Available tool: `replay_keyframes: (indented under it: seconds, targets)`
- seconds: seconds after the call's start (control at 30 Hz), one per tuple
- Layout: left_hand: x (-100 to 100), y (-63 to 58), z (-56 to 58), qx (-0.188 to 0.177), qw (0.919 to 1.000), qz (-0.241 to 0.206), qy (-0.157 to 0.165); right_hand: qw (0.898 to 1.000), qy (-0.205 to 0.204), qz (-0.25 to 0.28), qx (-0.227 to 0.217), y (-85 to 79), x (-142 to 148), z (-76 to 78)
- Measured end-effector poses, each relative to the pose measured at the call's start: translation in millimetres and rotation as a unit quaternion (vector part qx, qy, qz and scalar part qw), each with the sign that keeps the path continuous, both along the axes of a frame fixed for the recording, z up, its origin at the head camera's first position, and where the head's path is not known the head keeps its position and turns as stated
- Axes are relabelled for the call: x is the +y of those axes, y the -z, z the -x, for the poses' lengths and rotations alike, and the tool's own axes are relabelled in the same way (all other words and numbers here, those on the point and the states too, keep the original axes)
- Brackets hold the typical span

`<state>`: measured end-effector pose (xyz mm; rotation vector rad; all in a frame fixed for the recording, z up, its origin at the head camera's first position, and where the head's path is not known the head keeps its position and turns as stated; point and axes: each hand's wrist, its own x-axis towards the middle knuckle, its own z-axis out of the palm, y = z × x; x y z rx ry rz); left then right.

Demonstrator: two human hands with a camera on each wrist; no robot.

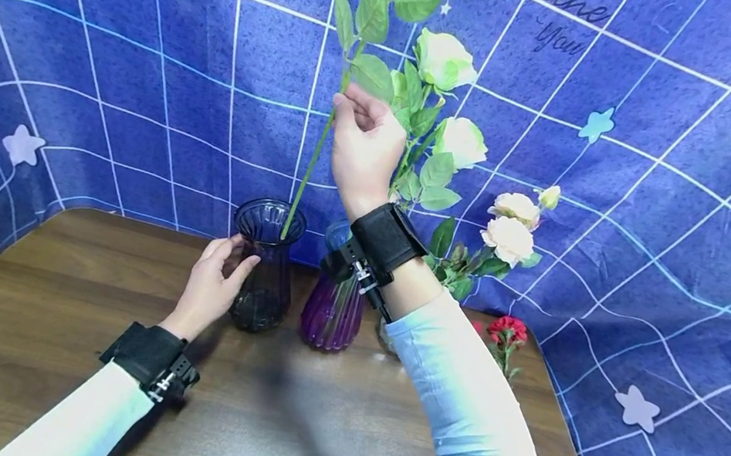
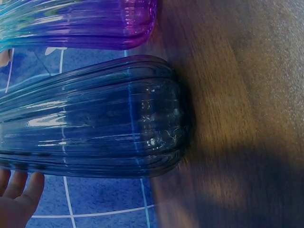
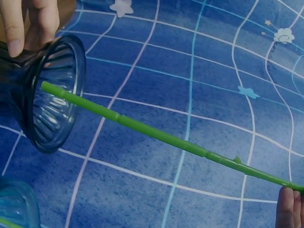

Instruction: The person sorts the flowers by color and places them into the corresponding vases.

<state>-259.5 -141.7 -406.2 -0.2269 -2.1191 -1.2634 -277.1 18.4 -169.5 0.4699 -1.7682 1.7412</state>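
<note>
My right hand (image 1: 369, 143) pinches a green artificial flower stem (image 1: 313, 166) between thumb and fingers, just below its leaves (image 1: 372, 15). The bloom is above the head view's top edge. The stem slants down, and its cut tip (image 3: 47, 87) lies at the flared mouth of a dark ribbed glass vase (image 1: 264, 288). At that vase's neck, my left hand (image 1: 212, 280) holds on from the left side, thumb in front and fingers behind. The vase stands upright on the wooden table, its base (image 2: 166, 118) flat on the wood.
Close to the right stands a purple-and-blue ribbed vase (image 1: 331, 321) with white-green roses (image 1: 461, 144). Farther right are pale pink roses (image 1: 509, 240) and red flowers (image 1: 508, 331), partly behind my right arm. A blue patterned cloth (image 1: 166, 99) hangs behind the table (image 1: 48, 292).
</note>
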Motion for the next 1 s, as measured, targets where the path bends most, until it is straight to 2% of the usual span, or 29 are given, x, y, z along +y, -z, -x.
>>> replay_keyframes:
  seconds: [0.3, 0.53, 0.73, 1.0]
  targets:
    - [0, 0.7, -1.0, 0.004, 0.9999, 0.015, -0.008, 1.000, 0.008, -0.013, -0.005, 11.3, -12, 2.4]
    - [-1, 0.4, -1.9, -0.006, 0.9997, 0.019, -0.011, 0.999, -0.009, -0.049, -0.012, 24.6, -19, 2.8]
    - [-2, 0.2, -2.2, -0.016, 0.9995, 0.024, -0.014, 0.997, -0.006, -0.073, -0.022, 36.9, -23, 4.3]
    - [-1, 0.4, -2.3, -0.003, 0.9997, 0.022, -0.011, 0.995, 0.004, -0.093, -0.030, 56.8, -28, 10.3]
